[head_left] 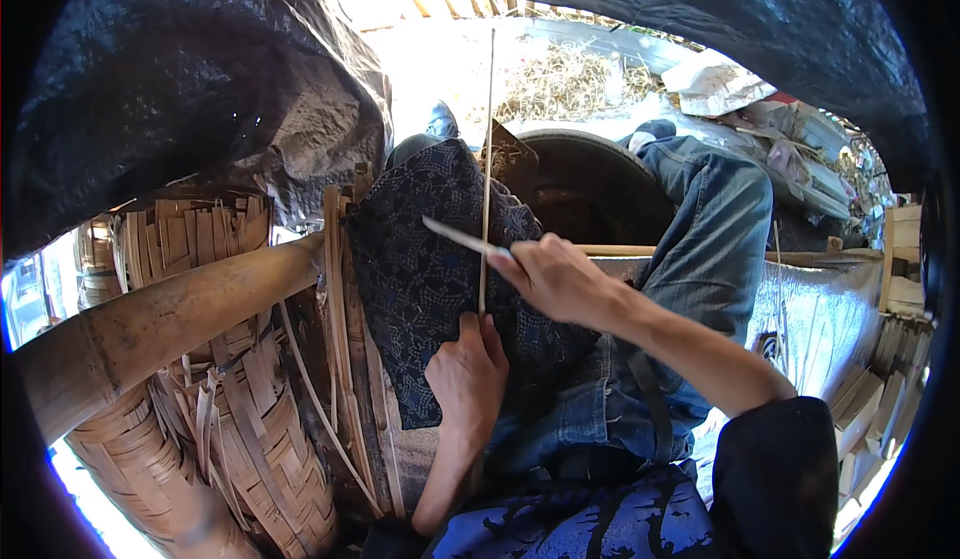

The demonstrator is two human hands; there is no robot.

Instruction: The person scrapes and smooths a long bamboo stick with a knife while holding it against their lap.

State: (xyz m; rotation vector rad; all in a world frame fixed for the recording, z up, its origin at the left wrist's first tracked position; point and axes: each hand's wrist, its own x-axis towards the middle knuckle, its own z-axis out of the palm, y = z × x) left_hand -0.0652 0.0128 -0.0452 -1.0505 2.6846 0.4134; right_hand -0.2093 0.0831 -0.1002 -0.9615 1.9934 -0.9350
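The left hand [468,371] is closed near the lower corner of the dark patterned cloth [405,289] spread over the person's lap, its fingers and thumb pinching the near end of a thin pale strip [487,199]. That strip stands away from the person, crossing the cloth and running well past its far edge. The right hand [562,277], over the cloth's right edge, is wrapped round the handle of a knife [455,234], whose blade points left across the strip; from here I can't fairly tell whether the steel touches it or sits just above. A dark round tub [600,179] rests just beyond the cloth's right edge, and past the left edge a thick bamboo pole [180,309] slants over woven baskets [285,449].
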